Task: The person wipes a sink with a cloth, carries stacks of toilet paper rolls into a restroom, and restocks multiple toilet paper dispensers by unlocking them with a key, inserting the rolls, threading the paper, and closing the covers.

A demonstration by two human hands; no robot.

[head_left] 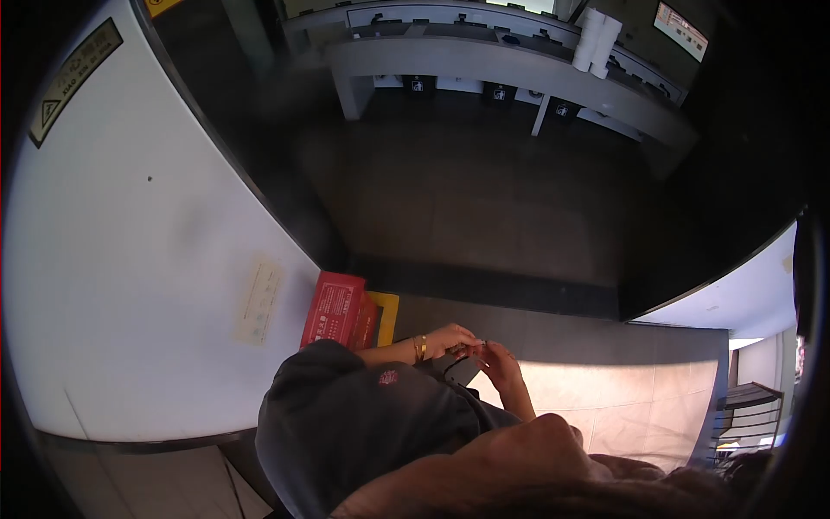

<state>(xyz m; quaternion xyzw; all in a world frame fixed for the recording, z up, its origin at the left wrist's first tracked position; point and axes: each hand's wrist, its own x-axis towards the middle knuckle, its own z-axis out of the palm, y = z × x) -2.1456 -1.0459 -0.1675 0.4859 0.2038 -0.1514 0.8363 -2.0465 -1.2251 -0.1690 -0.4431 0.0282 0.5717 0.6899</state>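
Meeting at the fingertips just below the middle of the frame, the left hand (451,340) and the right hand (501,365) have their fingers bent inward around something small, and a dark cord (453,367) curves down from between them. The fingers cover most of it, so I cannot tell whether one hand or both are clamped on the cord. Gold-coloured bracelets (421,348) circle the left wrist, and a dark grey shirt (346,432) with a small pink mark (389,378) fills the lower middle. Left of the hands is a red box (333,307) with pale print, beside a yellow edge (388,313). A white panel (156,268) takes up the left side, carrying a pale label (259,298) and, at upper left, a warning sign (76,80). Across the top runs a long grey desk (406,54) with tall white stacks (596,41) at its right and black bins (499,92) below. Sunlit floor (631,389) lies at lower right, near a dark wire rack (750,411)
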